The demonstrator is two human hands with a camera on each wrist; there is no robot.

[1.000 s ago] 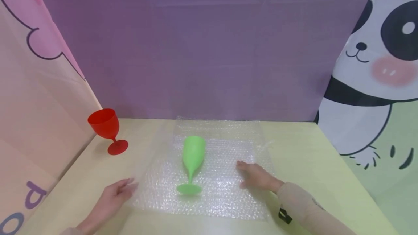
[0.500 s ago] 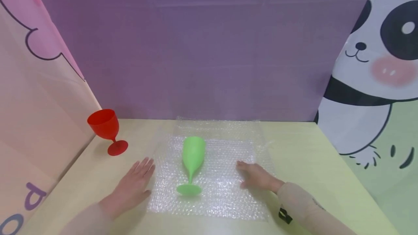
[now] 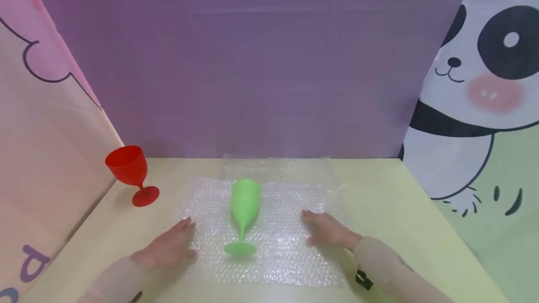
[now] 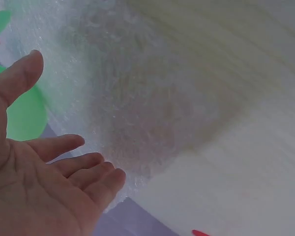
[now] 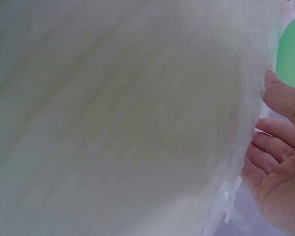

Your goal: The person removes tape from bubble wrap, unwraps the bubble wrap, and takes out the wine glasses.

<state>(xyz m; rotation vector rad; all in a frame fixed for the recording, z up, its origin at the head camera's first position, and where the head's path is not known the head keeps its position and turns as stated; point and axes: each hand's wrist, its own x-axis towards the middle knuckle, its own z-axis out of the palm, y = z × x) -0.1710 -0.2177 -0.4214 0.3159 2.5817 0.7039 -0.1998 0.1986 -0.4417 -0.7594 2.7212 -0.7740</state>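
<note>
A light-green plastic goblet (image 3: 246,200) lies on a sheet of clear bubble wrap (image 3: 284,247), its base toward me. At the wrap's left edge is my left hand (image 3: 168,247); the left wrist view shows that hand (image 4: 54,182) with fingers extended and thumb apart, nothing in its grasp. My right hand (image 3: 328,230) rests over the right part of the wrap, fingers toward the goblet. In the right wrist view, the right hand (image 5: 280,162) has loosely bent fingers beside the wrap's edge and holds nothing. Neither hand touches the goblet.
A red goblet (image 3: 128,165) stands at the back left of the pale table (image 3: 379,195). Behind the table hangs a purple backdrop (image 3: 261,83). Printed panels with a panda (image 3: 476,106) on the right and a pink figure on the left flank the sides.
My left hand has moved from bent fingers at the wrap's left corner to a flatter, extended pose by its edge. My right hand has hardly moved. The head view has shifted slightly.
</note>
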